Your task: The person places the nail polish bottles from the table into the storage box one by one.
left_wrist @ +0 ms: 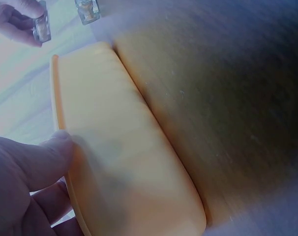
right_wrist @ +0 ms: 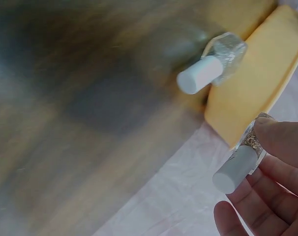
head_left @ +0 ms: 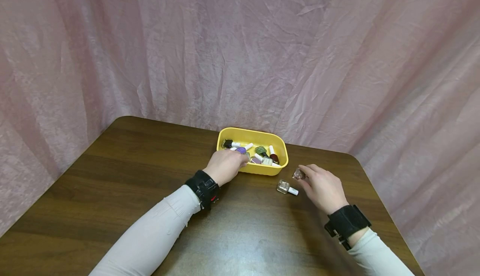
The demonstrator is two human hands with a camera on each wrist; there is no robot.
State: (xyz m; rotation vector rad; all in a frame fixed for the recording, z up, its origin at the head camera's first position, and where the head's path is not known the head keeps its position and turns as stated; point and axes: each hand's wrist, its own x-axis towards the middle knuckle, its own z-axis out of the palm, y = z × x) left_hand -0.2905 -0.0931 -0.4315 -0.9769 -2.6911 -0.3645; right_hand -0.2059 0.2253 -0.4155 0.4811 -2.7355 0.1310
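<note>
My right hand point(head_left: 323, 188) pinches a nail polish bottle point(right_wrist: 253, 141) with glitter and a white cap between thumb and fingers, above the table right of the yellow box. A second glitter bottle point(head_left: 283, 186), also white-capped, lies on its side on the table just left of that hand. At the box's near left side, my left hand point(head_left: 226, 165) grips the rim of the yellow box point(left_wrist: 114, 113). Its thumb point(left_wrist: 53, 155) presses the outer wall near the rim; the fingers reach inside, their tips partly hidden.
Several nail polish bottles lie jumbled in the box, among them a green one point(head_left: 261, 151), a purple one point(head_left: 241, 150) and a dark red one point(head_left: 274, 158). The brown table point(head_left: 150, 163) ends at a pink curtain point(head_left: 243, 59) behind the box.
</note>
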